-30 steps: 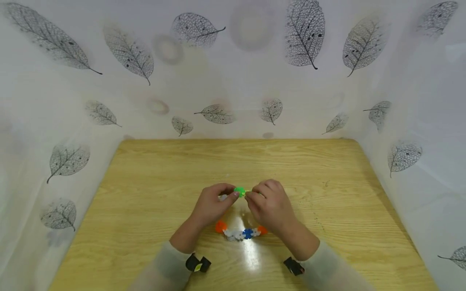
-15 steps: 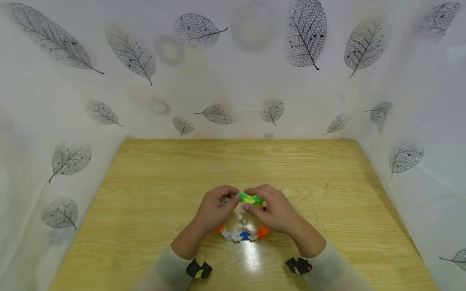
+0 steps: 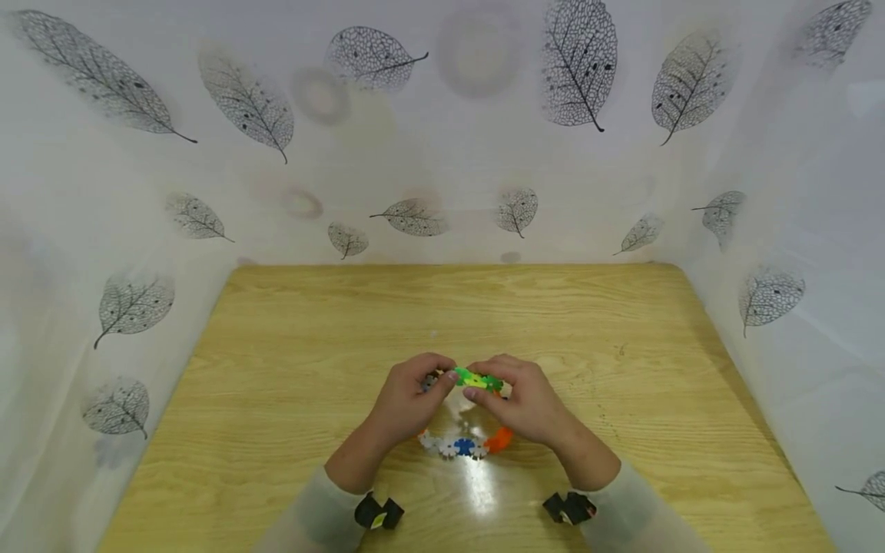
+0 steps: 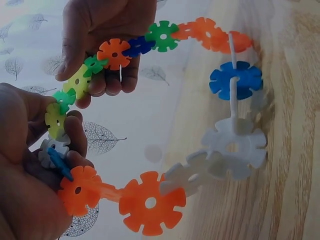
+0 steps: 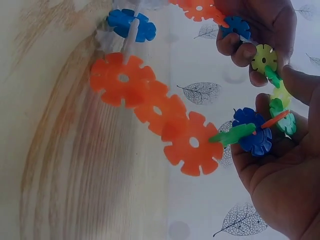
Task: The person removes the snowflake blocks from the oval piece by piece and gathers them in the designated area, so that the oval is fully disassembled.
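A closed ring of slotted plastic snowflake discs (image 4: 135, 205), in orange, white, blue, green and yellow, hangs from both hands. In the head view my left hand (image 3: 408, 395) pinches a green disc (image 3: 461, 375) between thumb and fingers. Opposite it, my right hand (image 3: 527, 399) grips the neighbouring yellow and green discs (image 3: 477, 380), thumb in front and fingers behind. The ring's lower arc, with white discs, a blue disc (image 3: 464, 447) and orange discs (image 3: 499, 440), hangs close over the table. In the right wrist view, a dark blue disc (image 5: 247, 125) lies against the right fingers.
The wooden table (image 3: 311, 322) spreads around the hands. Behind it and along both sides hangs a pale curtain (image 3: 442, 153) printed with grey leaves. Black wrist cameras (image 3: 570, 508) are strapped at both sleeves.
My right hand has turned and moved slightly down and right, so more green and yellow discs show between the hands. Over the last half second both hands have barely moved.
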Demonstrator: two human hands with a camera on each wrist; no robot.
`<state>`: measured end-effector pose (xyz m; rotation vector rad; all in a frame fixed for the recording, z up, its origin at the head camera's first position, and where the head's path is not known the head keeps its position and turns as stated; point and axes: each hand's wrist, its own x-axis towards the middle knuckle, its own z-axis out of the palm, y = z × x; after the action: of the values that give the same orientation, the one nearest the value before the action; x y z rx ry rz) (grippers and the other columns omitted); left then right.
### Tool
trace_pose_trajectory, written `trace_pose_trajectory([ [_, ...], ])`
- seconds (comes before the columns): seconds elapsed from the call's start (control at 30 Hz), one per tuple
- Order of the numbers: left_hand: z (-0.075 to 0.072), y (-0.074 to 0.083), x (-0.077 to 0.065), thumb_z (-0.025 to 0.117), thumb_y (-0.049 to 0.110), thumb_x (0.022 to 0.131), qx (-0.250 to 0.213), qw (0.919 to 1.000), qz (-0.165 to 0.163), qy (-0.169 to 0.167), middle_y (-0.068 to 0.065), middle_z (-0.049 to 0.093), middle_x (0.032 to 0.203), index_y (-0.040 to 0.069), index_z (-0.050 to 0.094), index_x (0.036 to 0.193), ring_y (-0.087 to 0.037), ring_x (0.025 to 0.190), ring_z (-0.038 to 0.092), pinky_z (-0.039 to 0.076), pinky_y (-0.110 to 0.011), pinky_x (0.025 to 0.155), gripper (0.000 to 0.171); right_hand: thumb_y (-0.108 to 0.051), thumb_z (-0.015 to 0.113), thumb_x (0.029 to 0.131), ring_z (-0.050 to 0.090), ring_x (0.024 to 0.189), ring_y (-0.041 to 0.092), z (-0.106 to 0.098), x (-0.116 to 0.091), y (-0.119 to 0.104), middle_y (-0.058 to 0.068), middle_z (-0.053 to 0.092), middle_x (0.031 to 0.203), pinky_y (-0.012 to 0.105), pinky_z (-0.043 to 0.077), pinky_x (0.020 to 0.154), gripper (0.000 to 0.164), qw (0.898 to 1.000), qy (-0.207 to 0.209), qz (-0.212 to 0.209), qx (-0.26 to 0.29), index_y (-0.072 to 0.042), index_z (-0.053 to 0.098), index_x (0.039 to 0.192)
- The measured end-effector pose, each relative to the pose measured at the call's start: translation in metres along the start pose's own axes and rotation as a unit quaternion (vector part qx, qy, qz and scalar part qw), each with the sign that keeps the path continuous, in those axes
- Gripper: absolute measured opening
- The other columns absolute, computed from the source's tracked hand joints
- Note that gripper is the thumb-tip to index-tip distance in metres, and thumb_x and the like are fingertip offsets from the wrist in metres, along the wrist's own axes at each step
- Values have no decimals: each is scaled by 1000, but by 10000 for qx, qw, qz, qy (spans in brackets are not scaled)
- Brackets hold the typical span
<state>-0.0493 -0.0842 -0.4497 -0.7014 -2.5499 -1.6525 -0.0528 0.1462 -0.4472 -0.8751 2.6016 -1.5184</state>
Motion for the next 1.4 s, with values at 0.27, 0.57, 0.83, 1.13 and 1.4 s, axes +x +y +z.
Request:
trace_pose_trajectory([
  [0.27,2,-2,-2,66,19,104,18,10000,54,24,7,71,99,16,75,108,-11,78,59,52,-31,70,11,-29,77,96,69,104,11,-1,-4,1,-8,73,114,39,57,89,28,9998,-93,154,19,-16,77,121],
  [0.57,-12,-4,-4,66,16,103,292,9987,-36,427,5,73,101,14,74,108,-8,81,64,55,-32,71,9,-20,79,94,70,110,17,-17,-13,11,-3,74,119,46,56,93,28,9991,121,388,-149,-15,77,122],
  [0.83,-7,-7,-8,67,22,104,104,9975,-578,398,8,72,107,19,75,111,-10,86,65,55,-33,75,11,-29,78,96,67,106,18,-10,-18,14,-5,74,119,49,54,91,29,9924,301,1146,329,-19,76,123],
  [1.13,-7,-10,-9,67,25,104,-219,9968,-628,442,7,72,101,21,76,110,-12,77,64,55,-32,67,12,-37,71,100,64,104,21,-9,-18,17,5,72,125,45,55,90,38,9870,176,1549,398,-18,70,132],
  [1.4,-5,-9,-8,66,25,104,-423,9967,-623,287,2,71,96,19,75,111,-14,80,67,56,-32,69,13,-38,69,102,61,89,18,-4,-16,24,1,71,116,34,53,76,43,9838,110,1778,181,-12,68,136],
])
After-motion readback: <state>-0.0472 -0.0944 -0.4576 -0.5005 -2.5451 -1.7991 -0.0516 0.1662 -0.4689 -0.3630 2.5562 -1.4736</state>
